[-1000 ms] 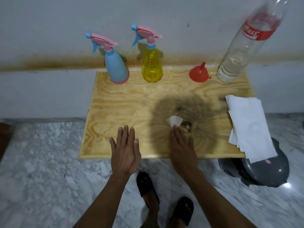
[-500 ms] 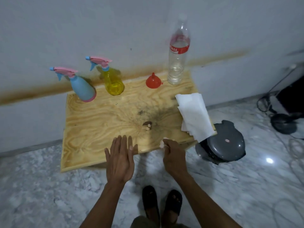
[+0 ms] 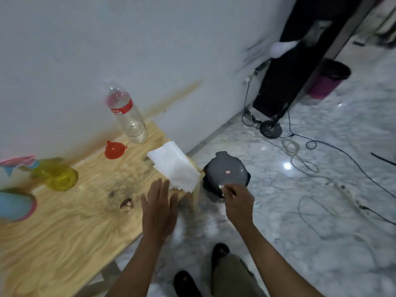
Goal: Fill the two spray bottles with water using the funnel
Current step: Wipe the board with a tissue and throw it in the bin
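Observation:
On the low wooden table [image 3: 64, 232] stand a yellow spray bottle [image 3: 54, 174] and a blue spray bottle [image 3: 15, 203], both at the left edge and blurred. A red funnel [image 3: 114, 150] lies upside down near the wall. Beside it stands a clear water bottle [image 3: 128, 116] with a red label and a little water. My left hand [image 3: 158, 209] hovers flat, fingers straight, over the table's front right corner. My right hand [image 3: 236, 200] pinches a small crumpled white tissue [image 3: 220, 186] just above a grey lidded bin [image 3: 227, 172] on the floor.
A stack of white tissues [image 3: 174, 168] hangs over the table's right end. A dark wet stain [image 3: 120, 189] marks the wood. Cables [image 3: 300, 155] trail over the marble floor. A dark cabinet [image 3: 300, 50] and a purple bucket [image 3: 327, 80] stand far right. My sandalled feet [image 3: 186, 281] are below.
My right hand has carried the crumpled tissue off the table to the right, over the grey bin. My view has swung right, and my left hand has lifted off the table edge.

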